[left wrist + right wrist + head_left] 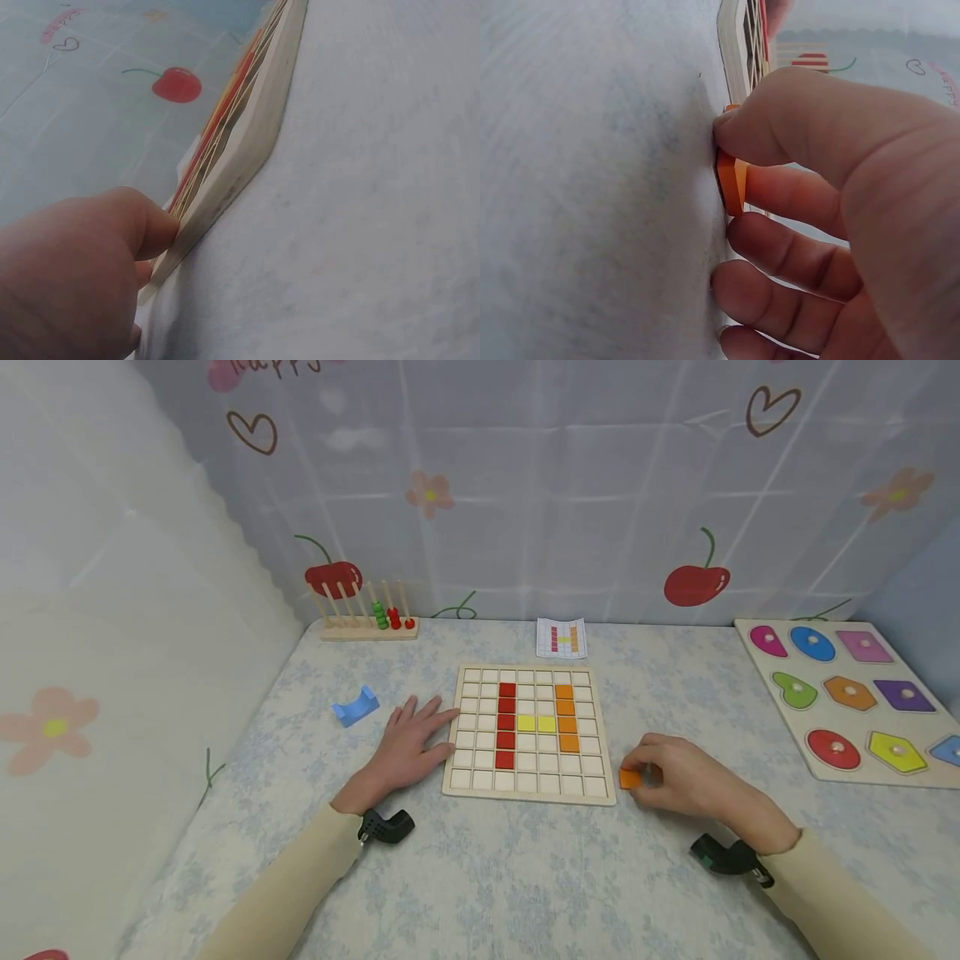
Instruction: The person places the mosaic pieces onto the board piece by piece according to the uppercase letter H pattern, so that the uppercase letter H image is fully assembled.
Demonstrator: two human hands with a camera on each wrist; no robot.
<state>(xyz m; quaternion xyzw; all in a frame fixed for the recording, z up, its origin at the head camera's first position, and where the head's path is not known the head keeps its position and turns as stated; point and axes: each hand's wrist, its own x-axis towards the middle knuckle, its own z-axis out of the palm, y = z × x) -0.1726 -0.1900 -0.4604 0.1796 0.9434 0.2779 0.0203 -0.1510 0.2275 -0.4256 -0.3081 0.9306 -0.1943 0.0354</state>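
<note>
A wooden grid board [476,784] lies on the table, holding a column of red tiles [507,722], two yellow tiles [536,723] and a column of orange tiles [567,726]. My left hand [412,739] rests spread at the board's left side, thumb and fingertip touching its edge; the left wrist view shows the thumb [154,232] against that edge. Just off the board's lower right corner, my right hand [686,777] pinches a loose orange square tile [629,778]. In the right wrist view this tile [732,184] is low by the tabletop, partly covered by the thumb.
Behind the board lies a printed pattern card [561,639]. A blue curved piece [356,706] sits left of my left hand. A bead-peg counting stand [369,631] is at the back left, and a knobbed shape puzzle [847,702] lies at the right.
</note>
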